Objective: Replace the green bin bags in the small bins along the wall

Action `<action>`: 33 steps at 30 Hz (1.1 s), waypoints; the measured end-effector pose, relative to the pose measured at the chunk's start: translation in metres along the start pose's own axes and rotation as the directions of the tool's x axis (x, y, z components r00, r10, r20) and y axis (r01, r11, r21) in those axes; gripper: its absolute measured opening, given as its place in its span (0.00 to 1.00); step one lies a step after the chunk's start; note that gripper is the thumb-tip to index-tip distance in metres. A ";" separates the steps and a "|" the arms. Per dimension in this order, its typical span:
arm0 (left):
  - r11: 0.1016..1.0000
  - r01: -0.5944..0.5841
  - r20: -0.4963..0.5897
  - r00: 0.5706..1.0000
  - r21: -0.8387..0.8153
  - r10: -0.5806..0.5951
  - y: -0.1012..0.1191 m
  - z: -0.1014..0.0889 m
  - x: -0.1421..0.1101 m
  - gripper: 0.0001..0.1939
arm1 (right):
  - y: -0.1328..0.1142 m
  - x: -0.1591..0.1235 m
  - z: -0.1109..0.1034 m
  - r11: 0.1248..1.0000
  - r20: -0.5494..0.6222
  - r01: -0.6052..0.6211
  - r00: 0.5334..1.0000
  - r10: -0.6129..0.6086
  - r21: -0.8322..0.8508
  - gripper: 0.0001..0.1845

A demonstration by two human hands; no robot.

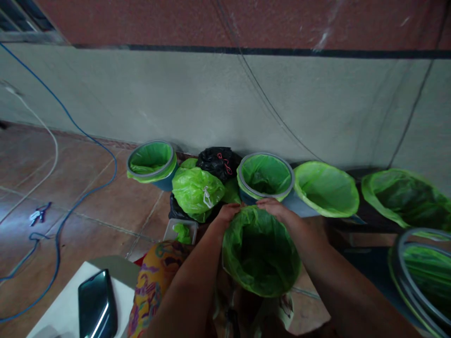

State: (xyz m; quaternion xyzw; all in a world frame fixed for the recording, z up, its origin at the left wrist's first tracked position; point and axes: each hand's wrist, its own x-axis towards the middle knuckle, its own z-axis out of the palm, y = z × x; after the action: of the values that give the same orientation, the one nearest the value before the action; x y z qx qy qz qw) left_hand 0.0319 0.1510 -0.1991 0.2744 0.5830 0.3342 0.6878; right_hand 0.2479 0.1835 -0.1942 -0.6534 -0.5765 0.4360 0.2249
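Right before me stands a bin lined with a green bin bag (262, 281), its mouth facing up. The bag is folded outward over the rim. My left hand (229, 214) lies on the far left of that rim, gripping the bag's edge. Close beside it, my right hand (272, 208) grips the bag at the far side of the same rim. Most of the fingertips are hidden beyond the edge. Just past my hands is another lined bin with a grey ring (240, 176) around its top.
Along the wall stand a ringed bin (172, 157), a tied green bag (193, 185), a black bag (214, 159) and lined bins (326, 211). More ringed bins (398, 253) are at right. A phone (95, 300) lies on a white surface (125, 300). A blue cable (114, 164) and keys (39, 213) lie left.
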 end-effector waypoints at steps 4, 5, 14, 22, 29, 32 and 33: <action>0.981 -0.157 -0.050 0.987 -0.118 0.152 0.005 -0.001 -0.001 0.25 | -0.004 -0.001 -0.001 0.950 0.035 -0.079 0.997 0.071 0.301 0.19; 0.975 -0.193 -0.041 0.981 -0.112 0.190 0.006 -0.001 -0.002 0.24 | -0.007 -0.003 -0.002 0.938 0.048 -0.086 0.996 0.074 0.335 0.21; 0.866 -0.280 0.008 0.953 0.413 0.304 0.001 -0.008 -0.015 0.14 | 0.001 -0.011 -0.005 0.992 -0.018 -0.015 1.000 0.017 0.125 0.15; 0.532 -0.226 -0.059 0.883 0.816 0.465 0.006 0.004 -0.026 0.13 | -0.006 -0.025 0.005 0.897 -0.196 0.170 0.943 -0.268 -0.409 0.14; 0.302 -0.406 0.206 0.828 0.863 0.522 0.007 0.033 -0.037 0.13 | -0.016 -0.042 0.013 0.809 0.053 0.297 0.948 -0.315 -0.507 0.14; 0.242 -0.314 0.201 0.894 0.918 0.400 0.001 0.035 -0.038 0.17 | -0.015 -0.045 0.016 0.765 0.117 0.258 0.965 -0.235 -0.589 0.18; 0.216 -0.271 0.182 0.915 0.938 0.360 0.000 0.034 -0.038 0.18 | -0.014 -0.045 0.016 0.751 0.137 0.251 0.968 -0.212 -0.611 0.19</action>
State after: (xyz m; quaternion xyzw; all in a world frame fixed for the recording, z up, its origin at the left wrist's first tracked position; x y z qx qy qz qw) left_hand 0.0618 0.1214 -0.1697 0.7268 0.6223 0.0642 0.2834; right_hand 0.2289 0.1408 -0.1772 -0.6012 -0.7707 0.2087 0.0312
